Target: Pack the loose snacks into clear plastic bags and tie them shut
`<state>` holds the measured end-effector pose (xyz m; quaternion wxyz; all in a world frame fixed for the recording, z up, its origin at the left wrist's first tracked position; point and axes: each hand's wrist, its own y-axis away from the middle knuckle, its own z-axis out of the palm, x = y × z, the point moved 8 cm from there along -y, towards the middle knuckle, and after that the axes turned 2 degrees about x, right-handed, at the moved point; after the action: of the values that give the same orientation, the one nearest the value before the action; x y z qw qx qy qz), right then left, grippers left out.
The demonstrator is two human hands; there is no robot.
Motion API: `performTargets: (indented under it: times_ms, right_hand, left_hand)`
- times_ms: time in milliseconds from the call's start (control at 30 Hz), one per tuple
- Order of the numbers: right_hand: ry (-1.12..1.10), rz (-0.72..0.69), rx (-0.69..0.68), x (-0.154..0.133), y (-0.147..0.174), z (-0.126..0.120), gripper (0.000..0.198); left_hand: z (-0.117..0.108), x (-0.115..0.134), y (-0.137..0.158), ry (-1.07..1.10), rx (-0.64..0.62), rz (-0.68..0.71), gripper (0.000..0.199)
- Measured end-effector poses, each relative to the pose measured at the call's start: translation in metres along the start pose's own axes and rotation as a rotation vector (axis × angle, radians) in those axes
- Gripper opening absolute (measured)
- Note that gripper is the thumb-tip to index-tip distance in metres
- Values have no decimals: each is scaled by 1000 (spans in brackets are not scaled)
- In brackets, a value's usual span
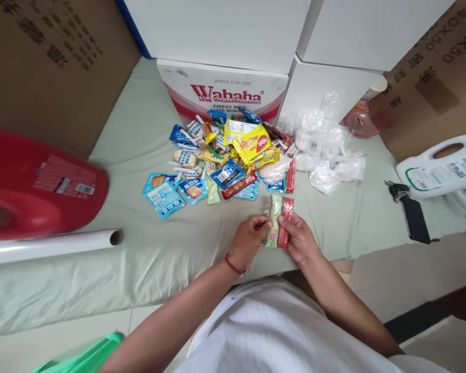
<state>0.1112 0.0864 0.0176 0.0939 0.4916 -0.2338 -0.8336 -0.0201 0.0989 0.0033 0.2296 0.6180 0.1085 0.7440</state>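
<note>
Near the front edge of the cloth, both hands grip a small clear plastic bag (268, 206) with a green snack packet (275, 221) and a red snack packet (286, 228) in it. My left hand (249, 239), a red string on its wrist, pinches the bag's left side. On the other side, the thumb of my right hand (302, 239) presses over the red packet, its fingers behind. Just beyond lies a heap of wrapped snacks, among them a yellow packet (253, 143), a dark red bar (239, 186) and light blue packets (166, 199).
Crumpled clear plastic bags (326, 150) lie right of the heap. Behind stands a Wahaha carton (225, 93). A red jug (62, 181) and a white roll (62, 244) are at left. On the right are a white jug (446, 163) and keys with a black case (414, 220).
</note>
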Motion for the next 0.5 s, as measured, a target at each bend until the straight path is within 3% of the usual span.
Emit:
performTargets:
  times_ms: [100, 167, 233, 367, 500]
  right_hand:
    - [16, -23, 19, -2, -1, -3, 55]
    - [40, -8, -38, -1, -1, 0, 53]
    - [60, 20, -102, 2, 1, 4, 52]
    - [108, 12, -96, -2, 9, -2, 53]
    - [226, -71, 39, -33, 16, -41, 50]
  left_hand:
    - [-9, -1, 2, 20, 75, 7, 69]
    - [-5, 1, 4, -13, 3, 21, 89]
    - [2, 3, 5, -73, -68, 43, 92]
    - [19, 3, 4, -170, -96, 81, 74]
    - [28, 11, 7, -375, -148, 237, 38]
